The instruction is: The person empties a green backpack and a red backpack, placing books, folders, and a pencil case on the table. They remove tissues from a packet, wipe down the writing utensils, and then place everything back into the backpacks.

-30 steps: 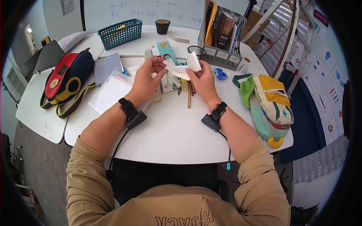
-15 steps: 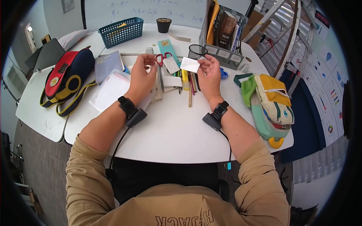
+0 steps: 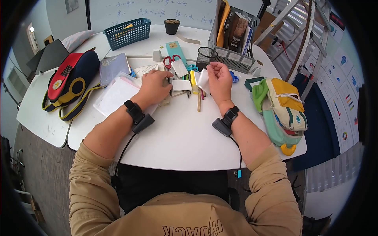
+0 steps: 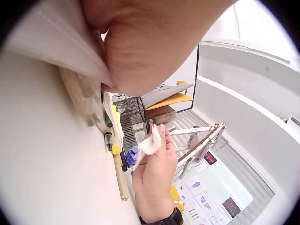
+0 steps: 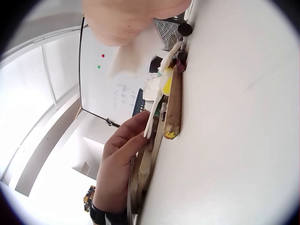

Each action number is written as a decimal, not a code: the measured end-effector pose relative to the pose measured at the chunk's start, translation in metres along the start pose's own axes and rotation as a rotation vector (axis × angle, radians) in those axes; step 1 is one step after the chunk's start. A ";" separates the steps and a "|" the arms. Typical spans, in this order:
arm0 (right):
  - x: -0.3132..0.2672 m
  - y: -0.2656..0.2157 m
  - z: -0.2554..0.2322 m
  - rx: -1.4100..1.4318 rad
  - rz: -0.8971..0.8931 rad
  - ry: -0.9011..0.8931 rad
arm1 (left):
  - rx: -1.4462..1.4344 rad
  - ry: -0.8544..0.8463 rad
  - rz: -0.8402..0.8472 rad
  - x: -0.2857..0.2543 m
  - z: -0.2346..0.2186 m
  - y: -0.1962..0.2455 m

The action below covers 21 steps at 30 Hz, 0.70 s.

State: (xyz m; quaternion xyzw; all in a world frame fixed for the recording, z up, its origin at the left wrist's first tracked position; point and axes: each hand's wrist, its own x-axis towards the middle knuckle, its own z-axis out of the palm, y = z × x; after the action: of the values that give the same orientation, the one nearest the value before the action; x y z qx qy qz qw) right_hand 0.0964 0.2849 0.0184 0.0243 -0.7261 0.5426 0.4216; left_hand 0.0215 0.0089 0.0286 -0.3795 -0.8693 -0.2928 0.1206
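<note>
Over the left part of a stationery pile, my left hand is lowered palm down, its fingertips beside a flat white piece. In the right wrist view the fingers of the left hand reach the end of a white piece; whether they grip it cannot be seen. My right hand pinches a folded white sheet, raised right of the yellow marker. The left wrist view shows that sheet curving up from the fingers of the right hand. Red-handled scissors lie behind the pile.
A black mesh cup and a grey book rack stand behind the right hand. Left are a clear folder, a notebook and a red-blue bag; right is a colourful backpack. A teal basket stands behind.
My left hand has come down onto the pile. The right hand has drawn back slightly from the middle with its white sheet, which now shows tilted and folded. Another white piece lies on the pile.
</note>
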 end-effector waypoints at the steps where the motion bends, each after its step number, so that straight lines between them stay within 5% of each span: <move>1: 0.000 0.002 0.000 -0.020 0.009 0.004 | 0.004 0.005 0.007 0.000 0.001 -0.001; 9: 0.002 0.015 -0.001 -0.081 0.006 0.024 | -0.039 -0.019 -0.023 0.000 -0.004 0.006; 12: 0.001 0.010 0.000 -0.084 0.021 0.025 | -0.317 0.156 -0.037 0.001 0.001 -0.002; 15: 0.000 0.008 -0.002 -0.080 0.023 0.043 | -0.279 0.336 0.007 0.008 -0.017 -0.008; 21: -0.001 -0.003 -0.003 -0.107 -0.029 0.088 | -0.006 0.202 -0.125 0.002 -0.065 -0.037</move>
State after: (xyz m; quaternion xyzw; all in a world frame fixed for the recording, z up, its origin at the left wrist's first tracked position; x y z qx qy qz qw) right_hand 0.1008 0.2855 0.0203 -0.0114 -0.7344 0.4974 0.4617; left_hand -0.0077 -0.0491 0.0656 -0.2935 -0.8737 -0.3394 0.1881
